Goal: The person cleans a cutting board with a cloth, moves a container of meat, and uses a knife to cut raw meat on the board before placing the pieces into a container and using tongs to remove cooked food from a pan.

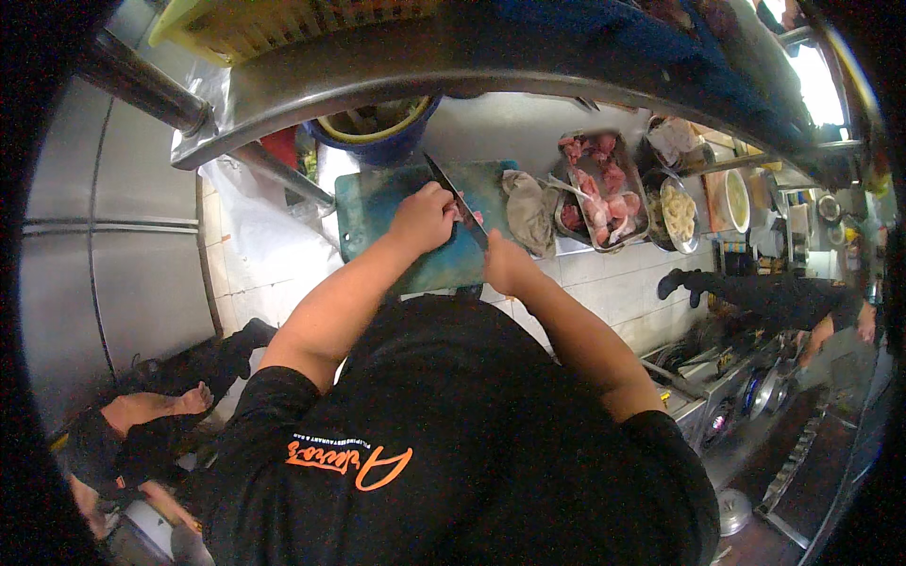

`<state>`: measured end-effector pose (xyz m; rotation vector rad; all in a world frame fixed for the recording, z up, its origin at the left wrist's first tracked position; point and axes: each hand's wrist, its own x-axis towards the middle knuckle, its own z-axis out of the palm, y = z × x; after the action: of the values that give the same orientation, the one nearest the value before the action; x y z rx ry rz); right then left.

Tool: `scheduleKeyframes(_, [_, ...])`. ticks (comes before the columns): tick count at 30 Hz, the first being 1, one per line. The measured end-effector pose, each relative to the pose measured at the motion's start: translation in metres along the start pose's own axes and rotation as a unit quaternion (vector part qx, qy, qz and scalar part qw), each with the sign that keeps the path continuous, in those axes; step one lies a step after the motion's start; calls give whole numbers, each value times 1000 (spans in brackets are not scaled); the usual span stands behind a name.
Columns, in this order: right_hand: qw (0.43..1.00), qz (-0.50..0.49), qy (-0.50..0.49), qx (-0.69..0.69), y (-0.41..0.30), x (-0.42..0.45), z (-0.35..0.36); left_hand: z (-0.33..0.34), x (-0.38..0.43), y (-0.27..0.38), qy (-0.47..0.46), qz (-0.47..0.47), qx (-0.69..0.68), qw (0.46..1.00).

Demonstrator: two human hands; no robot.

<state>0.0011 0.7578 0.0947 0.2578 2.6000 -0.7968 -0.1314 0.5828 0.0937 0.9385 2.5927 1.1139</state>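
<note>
In my right hand (pixel 508 263) is the handle of a kitchen knife (pixel 444 178), its dark blade slanting up and left over a green cutting board (pixel 371 205). My left hand (pixel 427 216) presses down beside the blade with curled fingers, on a small piece of raw meat (pixel 453 208) that they mostly cover. A bit of pink meat (pixel 477 216) shows on the blade's other side. On the board's right edge lies a crumpled grey cloth (pixel 529 214). Farther right, a metal tray (pixel 641 233) holds raw meat chunks (pixel 598 201).
Behind the board stands a blue tub (pixel 379 150), below a metal shelf (pixel 425 88) that overhangs the counter. Bowls line the right side, one with pale food (pixel 678 212). One co-worker (pixel 163 417) is at lower left, another (pixel 771 301) at right near the stove (pixel 715 417).
</note>
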Motion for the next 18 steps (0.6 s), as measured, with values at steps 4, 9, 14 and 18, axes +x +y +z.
scheduleKeyframes(4, [996,67,-58,-18,6,-43,-25,5,-2,-7,19,-1,-11,1000])
scheduleKeyframes(9, [993,65,-72,-65,3,-57,-53,3,-4,-7,29,25,-1,999])
scheduleKeyframes(14, [989,62,-113,-69,-22,-49,-59,4,-1,-4,3,9,4,1000])
scheduleKeyframes(18, [998,37,-44,-40,-14,-10,-15,7,2,-2,52,57,-44,996])
